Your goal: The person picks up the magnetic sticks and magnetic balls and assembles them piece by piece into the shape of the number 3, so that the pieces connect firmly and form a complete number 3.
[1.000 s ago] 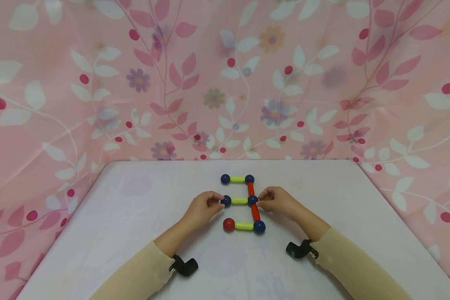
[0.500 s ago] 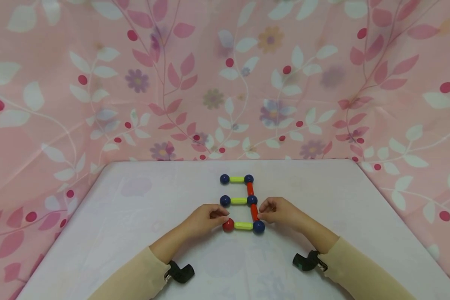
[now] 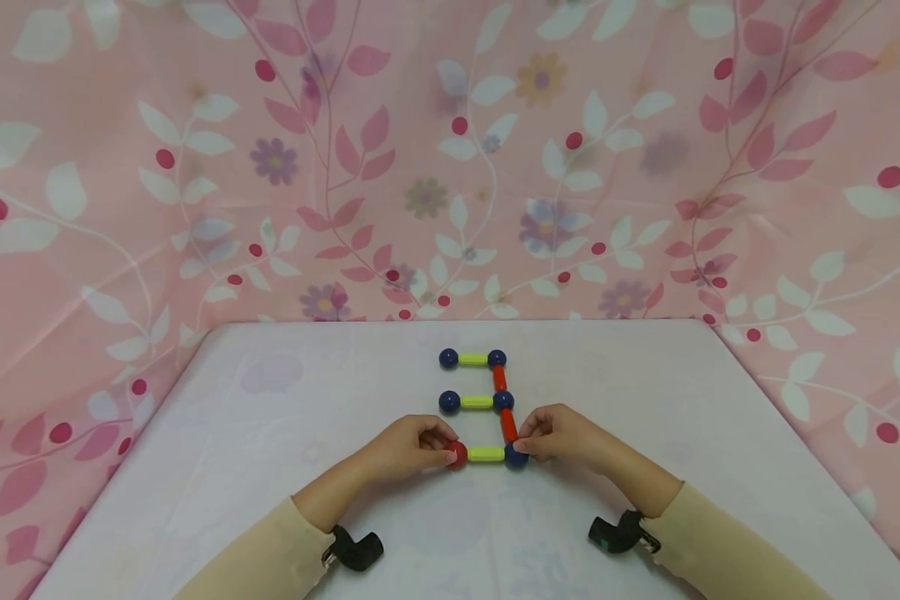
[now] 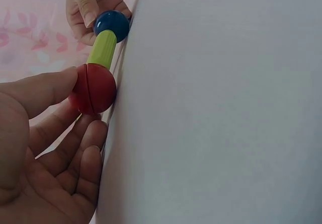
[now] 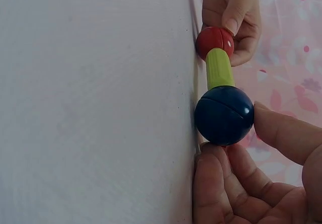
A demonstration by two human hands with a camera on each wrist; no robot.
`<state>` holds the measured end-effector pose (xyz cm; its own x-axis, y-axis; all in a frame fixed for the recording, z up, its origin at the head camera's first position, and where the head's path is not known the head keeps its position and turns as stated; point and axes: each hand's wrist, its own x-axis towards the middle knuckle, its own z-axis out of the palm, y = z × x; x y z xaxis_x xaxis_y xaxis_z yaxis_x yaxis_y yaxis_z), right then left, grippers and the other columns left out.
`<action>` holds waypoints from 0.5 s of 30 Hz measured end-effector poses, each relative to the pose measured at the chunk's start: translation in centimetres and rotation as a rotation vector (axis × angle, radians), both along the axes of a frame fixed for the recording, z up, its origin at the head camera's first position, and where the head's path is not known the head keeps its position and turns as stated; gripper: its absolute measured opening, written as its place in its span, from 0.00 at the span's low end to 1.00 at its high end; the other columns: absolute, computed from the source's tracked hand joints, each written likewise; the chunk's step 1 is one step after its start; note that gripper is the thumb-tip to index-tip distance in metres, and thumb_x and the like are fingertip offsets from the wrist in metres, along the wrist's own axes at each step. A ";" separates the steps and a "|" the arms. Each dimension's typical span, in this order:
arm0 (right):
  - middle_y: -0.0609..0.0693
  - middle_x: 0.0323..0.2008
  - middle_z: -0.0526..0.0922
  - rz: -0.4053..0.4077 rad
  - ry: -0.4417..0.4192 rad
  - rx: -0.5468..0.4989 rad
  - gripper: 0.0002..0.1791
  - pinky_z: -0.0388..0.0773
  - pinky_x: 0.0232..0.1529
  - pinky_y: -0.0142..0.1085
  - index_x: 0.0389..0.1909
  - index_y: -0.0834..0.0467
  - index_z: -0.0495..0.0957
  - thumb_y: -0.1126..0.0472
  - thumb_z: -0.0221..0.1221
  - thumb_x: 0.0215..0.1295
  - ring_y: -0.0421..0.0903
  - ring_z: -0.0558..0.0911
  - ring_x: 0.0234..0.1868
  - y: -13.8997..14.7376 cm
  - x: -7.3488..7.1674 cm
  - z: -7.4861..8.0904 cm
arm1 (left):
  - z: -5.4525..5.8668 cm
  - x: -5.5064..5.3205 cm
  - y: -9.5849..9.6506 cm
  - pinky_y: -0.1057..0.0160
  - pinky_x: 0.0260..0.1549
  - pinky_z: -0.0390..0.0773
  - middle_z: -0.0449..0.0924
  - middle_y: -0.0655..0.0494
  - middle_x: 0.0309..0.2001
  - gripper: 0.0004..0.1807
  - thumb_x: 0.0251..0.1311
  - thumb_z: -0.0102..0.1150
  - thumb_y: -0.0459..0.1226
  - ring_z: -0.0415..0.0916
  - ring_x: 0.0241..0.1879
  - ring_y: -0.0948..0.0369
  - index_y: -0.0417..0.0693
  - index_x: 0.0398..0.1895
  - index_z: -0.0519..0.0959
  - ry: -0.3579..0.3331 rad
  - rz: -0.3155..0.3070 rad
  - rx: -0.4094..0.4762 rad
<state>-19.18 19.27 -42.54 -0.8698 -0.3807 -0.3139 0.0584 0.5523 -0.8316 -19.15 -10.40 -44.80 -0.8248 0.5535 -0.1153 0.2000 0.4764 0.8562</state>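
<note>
My left hand pinches a red ball between thumb and fingers at the near left end of a ball-and-stick figure lying on the table. My right hand pinches the near blue ball at the other end of the same row. A yellow-green stick joins these two balls. From the near blue ball a red stick runs back to a middle blue ball, and another red stick continues to the far blue ball.
Two more yellow-green sticks, one in the middle and one at the back, point left and end in blue balls. All lie on a white table. Behind it hangs a pink flowered cloth.
Both hands have come nearer along the figure, from the middle row's balls to the near row's. The left now holds the red ball, the right the near blue ball.
</note>
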 end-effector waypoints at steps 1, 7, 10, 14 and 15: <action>0.50 0.27 0.81 0.001 0.002 0.003 0.12 0.78 0.34 0.37 0.38 0.62 0.80 0.58 0.69 0.63 0.46 0.78 0.29 0.0 0.0 0.0 | 0.0 0.0 0.0 0.65 0.37 0.77 0.81 0.61 0.36 0.11 0.62 0.69 0.40 0.76 0.37 0.60 0.49 0.46 0.83 0.000 -0.003 0.000; 0.50 0.27 0.81 -0.004 0.001 0.002 0.12 0.77 0.34 0.38 0.38 0.62 0.80 0.57 0.68 0.63 0.45 0.77 0.29 0.0 0.3 0.0 | -0.1 0.1 0.0 0.66 0.38 0.78 0.81 0.60 0.37 0.12 0.62 0.69 0.40 0.76 0.38 0.60 0.49 0.47 0.82 -0.003 -0.009 0.004; 0.50 0.28 0.81 0.011 0.004 -0.002 0.12 0.77 0.34 0.37 0.39 0.61 0.81 0.57 0.67 0.65 0.45 0.78 0.30 0.3 0.2 -0.1 | -0.1 0.2 -0.2 0.66 0.38 0.78 0.81 0.60 0.37 0.13 0.62 0.68 0.41 0.76 0.39 0.60 0.50 0.48 0.82 0.000 -0.011 -0.002; 0.50 0.31 0.82 0.057 0.036 -0.009 0.10 0.79 0.36 0.38 0.41 0.60 0.81 0.56 0.64 0.68 0.47 0.79 0.33 1.0 -0.1 -0.2 | -0.2 0.2 -0.9 0.65 0.39 0.78 0.81 0.61 0.37 0.12 0.64 0.67 0.42 0.77 0.39 0.61 0.51 0.48 0.83 0.023 0.000 -0.011; 0.50 0.32 0.82 0.064 0.047 -0.009 0.10 0.79 0.37 0.39 0.41 0.60 0.81 0.56 0.64 0.68 0.47 0.80 0.34 1.3 -0.2 -0.1 | -0.2 0.2 -1.2 0.65 0.39 0.78 0.81 0.61 0.38 0.11 0.64 0.67 0.42 0.77 0.39 0.61 0.51 0.48 0.83 0.035 0.004 -0.012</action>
<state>-19.42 20.58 -42.68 -0.8572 -0.4389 -0.2695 -0.0164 0.5463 -0.8375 -18.95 -11.58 -45.00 -0.8304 0.5494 -0.0926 0.2284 0.4873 0.8429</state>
